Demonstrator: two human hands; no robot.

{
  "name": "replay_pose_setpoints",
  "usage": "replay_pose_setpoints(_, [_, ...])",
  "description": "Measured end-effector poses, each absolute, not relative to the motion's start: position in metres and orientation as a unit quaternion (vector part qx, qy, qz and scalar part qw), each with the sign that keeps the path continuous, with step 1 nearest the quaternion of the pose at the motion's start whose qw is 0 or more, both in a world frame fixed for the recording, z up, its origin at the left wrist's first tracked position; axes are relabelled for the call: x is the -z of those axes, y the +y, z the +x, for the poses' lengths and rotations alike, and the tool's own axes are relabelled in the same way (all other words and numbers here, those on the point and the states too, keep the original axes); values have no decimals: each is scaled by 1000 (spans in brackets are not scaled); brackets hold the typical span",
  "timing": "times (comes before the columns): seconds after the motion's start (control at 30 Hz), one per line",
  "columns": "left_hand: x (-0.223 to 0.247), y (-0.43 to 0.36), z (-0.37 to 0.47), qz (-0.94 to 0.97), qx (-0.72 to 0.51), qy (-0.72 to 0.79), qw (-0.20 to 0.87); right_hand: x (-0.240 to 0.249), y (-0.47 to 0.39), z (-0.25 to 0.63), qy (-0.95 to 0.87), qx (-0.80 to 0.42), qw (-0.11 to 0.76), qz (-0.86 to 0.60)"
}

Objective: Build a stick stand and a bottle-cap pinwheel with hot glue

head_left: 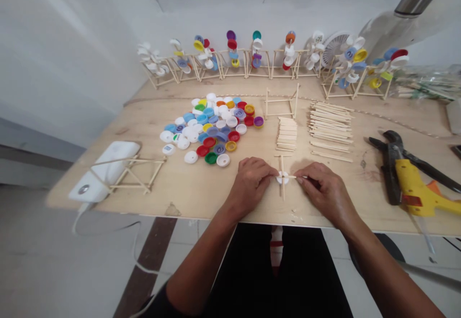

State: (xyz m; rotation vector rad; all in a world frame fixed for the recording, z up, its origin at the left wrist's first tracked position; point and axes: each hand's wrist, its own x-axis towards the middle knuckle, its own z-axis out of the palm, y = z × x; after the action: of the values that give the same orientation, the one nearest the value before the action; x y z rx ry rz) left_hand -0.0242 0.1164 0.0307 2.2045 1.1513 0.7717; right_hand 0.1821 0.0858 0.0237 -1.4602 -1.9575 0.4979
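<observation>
The left hand (252, 181) and the right hand (324, 188) pinch the two ends of a little stick (290, 177) that lies across a round white cap (285, 181), a bit below and right of the middle of the picture, with an upright stick (283, 193) crossing there too. Just above sit short sticks (287, 134), with long sticks (330, 126) to their right and a heap of colorful caps (219, 135) to their left. A yellow glue gun (412, 183) lies at the lower right, and cap wheels (232, 43) stand in a row along the top.
</observation>
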Motion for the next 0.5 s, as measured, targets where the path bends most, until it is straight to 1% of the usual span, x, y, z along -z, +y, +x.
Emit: replay_pose_setpoints(0.5, [-30,117,-24,815,-289,426,265,-23,86,183,-746,-192,320,-551])
